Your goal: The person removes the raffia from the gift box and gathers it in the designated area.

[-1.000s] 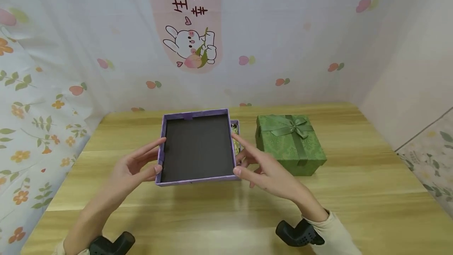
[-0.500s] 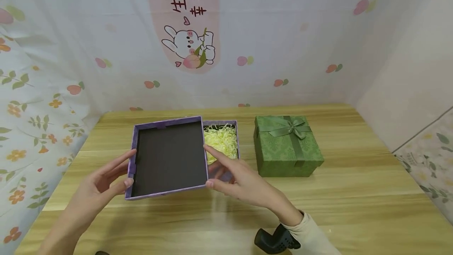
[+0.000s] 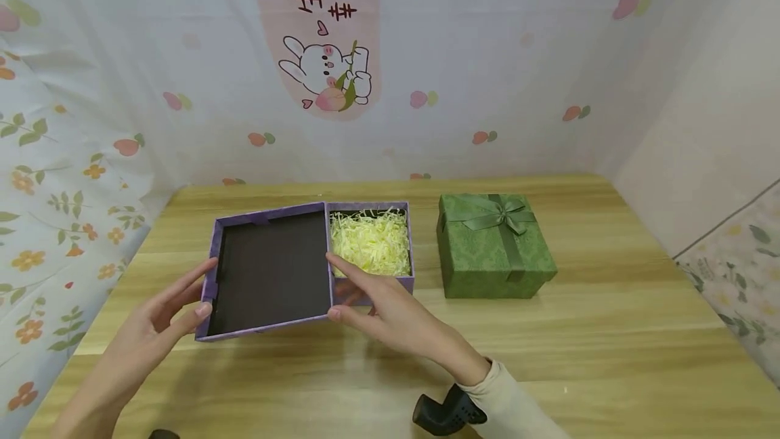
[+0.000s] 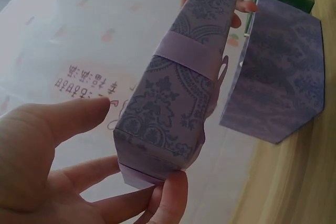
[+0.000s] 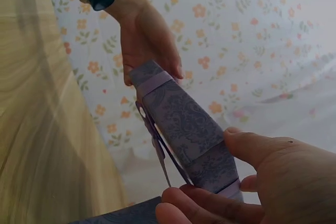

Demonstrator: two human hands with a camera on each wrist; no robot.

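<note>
Both hands hold a purple patterned box lid (image 3: 271, 273) by opposite sides, its black inside facing up toward the head camera. At its left side the left hand (image 3: 152, 327) pinches the edge between thumb and fingers. The right hand (image 3: 386, 310) grips the right edge the same way. Ribbon bands cross the outer wall of the lid (image 4: 181, 56) in the left wrist view. Just right of the lid stands the open purple box base (image 3: 403, 283), partly hidden by the right hand. Pale yellow shredded paper (image 3: 372, 239) fills it.
A green gift box (image 3: 487, 256) with a ribbon bow stands right of the purple base. The wooden table (image 3: 585, 358) ends at a printed cloth backdrop (image 3: 463, 53) behind. Black wrist cameras, such as the right one (image 3: 447, 412), sit on the wrists.
The lid has moved left and toward the person in both hands, from over the purple base to beside it. The shredded paper inside the base has come into view.
</note>
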